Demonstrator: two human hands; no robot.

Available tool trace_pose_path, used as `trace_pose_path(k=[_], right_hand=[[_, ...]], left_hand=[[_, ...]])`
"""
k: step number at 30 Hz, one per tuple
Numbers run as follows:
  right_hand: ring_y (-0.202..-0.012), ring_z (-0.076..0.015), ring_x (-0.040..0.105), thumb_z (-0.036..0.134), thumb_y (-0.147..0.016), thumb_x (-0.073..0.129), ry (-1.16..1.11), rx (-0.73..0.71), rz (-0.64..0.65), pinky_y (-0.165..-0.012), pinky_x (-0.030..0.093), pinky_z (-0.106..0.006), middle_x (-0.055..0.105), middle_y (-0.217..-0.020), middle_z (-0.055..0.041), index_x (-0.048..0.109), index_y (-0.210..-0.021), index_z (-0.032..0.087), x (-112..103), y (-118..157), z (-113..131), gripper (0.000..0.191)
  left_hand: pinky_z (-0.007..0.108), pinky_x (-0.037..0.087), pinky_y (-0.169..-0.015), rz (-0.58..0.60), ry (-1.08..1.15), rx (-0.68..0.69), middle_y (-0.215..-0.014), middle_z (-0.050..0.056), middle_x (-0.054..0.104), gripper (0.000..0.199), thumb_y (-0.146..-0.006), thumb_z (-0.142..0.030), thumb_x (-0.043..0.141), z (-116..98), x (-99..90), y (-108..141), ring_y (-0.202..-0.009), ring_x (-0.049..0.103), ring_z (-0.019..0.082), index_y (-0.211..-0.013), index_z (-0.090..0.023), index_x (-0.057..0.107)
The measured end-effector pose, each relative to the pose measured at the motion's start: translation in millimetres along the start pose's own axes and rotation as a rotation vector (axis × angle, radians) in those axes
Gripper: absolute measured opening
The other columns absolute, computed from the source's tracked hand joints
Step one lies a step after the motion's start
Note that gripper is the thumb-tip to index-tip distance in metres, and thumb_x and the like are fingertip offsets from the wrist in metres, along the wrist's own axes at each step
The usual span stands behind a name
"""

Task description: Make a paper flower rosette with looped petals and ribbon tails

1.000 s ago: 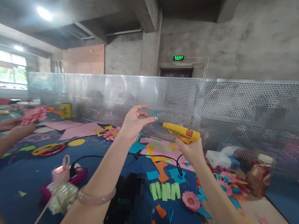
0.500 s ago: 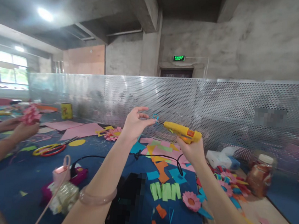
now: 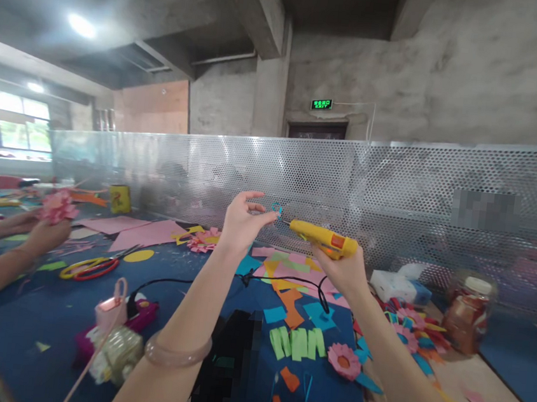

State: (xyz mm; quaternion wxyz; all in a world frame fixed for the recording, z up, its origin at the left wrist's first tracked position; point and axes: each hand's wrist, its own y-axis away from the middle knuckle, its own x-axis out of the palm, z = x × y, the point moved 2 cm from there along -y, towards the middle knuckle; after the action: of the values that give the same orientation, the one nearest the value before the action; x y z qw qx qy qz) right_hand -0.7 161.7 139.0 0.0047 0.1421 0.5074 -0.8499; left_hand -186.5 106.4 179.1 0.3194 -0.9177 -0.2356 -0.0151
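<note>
In front of the perforated metal panel, my left hand [image 3: 246, 219] pinches a small curled blue strip [image 3: 276, 208] between finger and thumb. My right hand [image 3: 342, 267] is wrapped round a yellow glue gun [image 3: 323, 237]. The gun's nozzle points left and is close to the strip; whether they touch I cannot tell. Below my hands, green folded strips [image 3: 297, 343] lie on the blue table beside a pink paper flower [image 3: 344, 361]. Orange paper pieces [image 3: 291, 309] are scattered near them.
At the left, another person's hands [image 3: 48, 235] hold a pink paper flower. Scissors [image 3: 93, 268] lie nearby. A black cord [image 3: 284, 280] crosses the table past a pink plug [image 3: 111, 312]. On the right stand a tissue pack [image 3: 398, 286] and a jar [image 3: 470, 315]. The metal panel [image 3: 205, 169] bounds the back.
My right hand and the glue gun have shifted slightly left and down. The blue strip has moved a little left with my left hand. The other person's flower has moved slightly.
</note>
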Motion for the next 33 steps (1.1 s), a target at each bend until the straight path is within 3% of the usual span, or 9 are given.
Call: trace_pose_path(k=[7, 16, 29, 33], right_hand=[[-0.064, -0.0189, 0.063, 0.025, -0.066, 0.061, 0.045, -0.010, 0.022, -0.059, 0.052, -0.030, 0.066, -0.069, -0.0012, 0.064, -0.077, 0.018, 2.4, 1.2, -6.7, 0.013], [-0.066, -0.0215, 0.063, 0.031, -0.069, 0.059, 0.113, -0.001, -0.136, -0.060, 0.051, -0.032, 0.066, -0.070, -0.0048, 0.065, -0.075, 0.016, -4.2, -1.6, 1.3, 0.017], [-0.071, -0.0222, 0.064, 0.030, -0.067, 0.060, 0.064, -0.009, -0.088, -0.064, 0.052, -0.032, 0.067, -0.075, -0.0054, 0.066, -0.082, 0.015, -4.5, -1.0, 5.9, 0.022], [-0.064, -0.0210, 0.063, 0.030, -0.068, 0.059, 0.041, 0.012, -0.018, -0.057, 0.051, -0.029, 0.066, -0.068, -0.0041, 0.066, -0.079, 0.015, -6.7, -1.1, 7.2, 0.020]], left_hand=[[0.027, 0.047, -0.058, -0.024, -0.024, 0.032, -0.071, -0.001, 0.054, 0.047, -0.054, -0.020, 0.072, -2.9, -0.1, -0.3, -0.059, 0.059, 0.014, -0.097, -0.018, 0.053], [0.028, 0.046, -0.058, -0.024, -0.065, 0.062, -0.071, -0.001, 0.055, 0.047, -0.054, -0.022, 0.072, 4.5, -1.4, -3.8, -0.062, 0.059, 0.015, -0.097, -0.019, 0.054], [0.026, 0.046, -0.056, -0.009, -0.049, 0.055, -0.070, -0.001, 0.053, 0.047, -0.055, -0.022, 0.071, 4.5, 1.3, -2.2, -0.059, 0.059, 0.015, -0.098, -0.019, 0.053], [0.026, 0.046, -0.056, -0.007, -0.046, 0.057, -0.070, -0.001, 0.054, 0.047, -0.055, -0.023, 0.071, 3.6, 0.8, -1.5, -0.060, 0.059, 0.014, -0.098, -0.019, 0.053]])
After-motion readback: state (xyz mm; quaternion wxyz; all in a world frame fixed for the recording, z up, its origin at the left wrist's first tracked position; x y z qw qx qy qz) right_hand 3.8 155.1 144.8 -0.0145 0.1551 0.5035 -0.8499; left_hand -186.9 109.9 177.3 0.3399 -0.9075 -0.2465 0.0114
